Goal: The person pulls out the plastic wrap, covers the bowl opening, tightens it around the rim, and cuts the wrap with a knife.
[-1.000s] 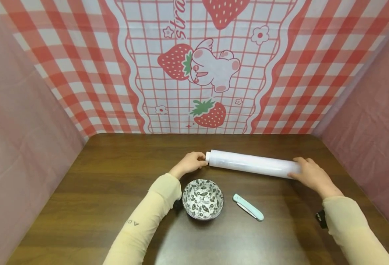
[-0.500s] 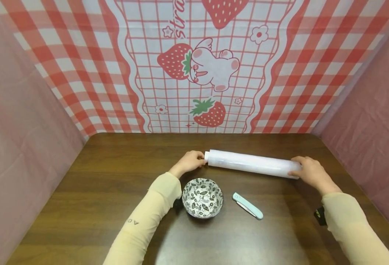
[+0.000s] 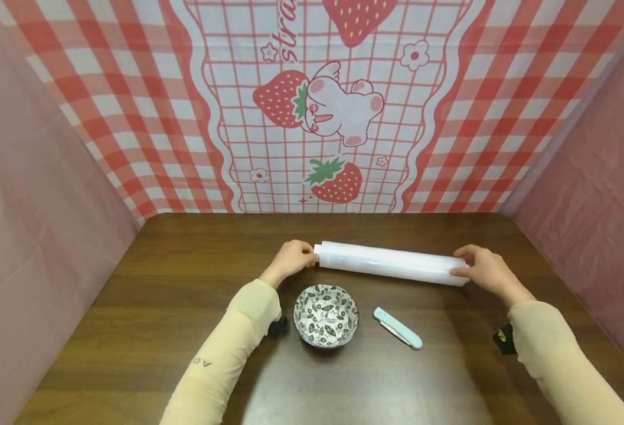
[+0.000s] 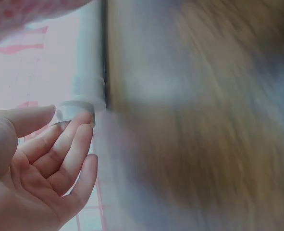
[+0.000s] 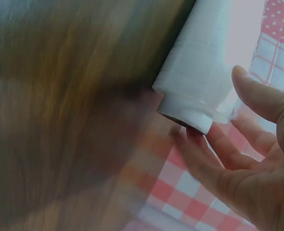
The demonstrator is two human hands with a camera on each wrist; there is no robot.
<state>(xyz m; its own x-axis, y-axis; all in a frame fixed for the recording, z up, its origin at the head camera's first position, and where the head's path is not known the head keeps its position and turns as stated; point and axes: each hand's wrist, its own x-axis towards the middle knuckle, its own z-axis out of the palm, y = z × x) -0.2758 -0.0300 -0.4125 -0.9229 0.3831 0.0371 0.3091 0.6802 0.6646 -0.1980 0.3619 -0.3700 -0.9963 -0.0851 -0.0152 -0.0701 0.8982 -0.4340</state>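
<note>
A roll of plastic wrap [image 3: 388, 262] lies across the far part of the table, slightly slanted. My left hand [image 3: 290, 258] holds the white core at its left end; in the left wrist view the thumb and fingertips are right at the core [image 4: 77, 109]. My right hand [image 3: 488, 271] grips the opposite end. The right wrist view has its thumb [image 5: 257, 94] along the wrap and the other fingers around the protruding core end [image 5: 185, 114]. Nearer me stand a bowl [image 3: 326, 316] with a black-and-white leaf pattern and, right of it, a light-blue folding knife [image 3: 399, 328].
The brown wooden table [image 3: 147, 319] ends at a red-and-white checked cloth [image 3: 338, 106] with strawberries on it. Pink cloth [image 3: 35, 195] hangs at both sides. The bowl sits close to my left forearm [image 3: 221, 354].
Both hands and the roll of plastic wrap have shifted a little to the left, mostly in the last half second. The bowl and folding knife stay in place.
</note>
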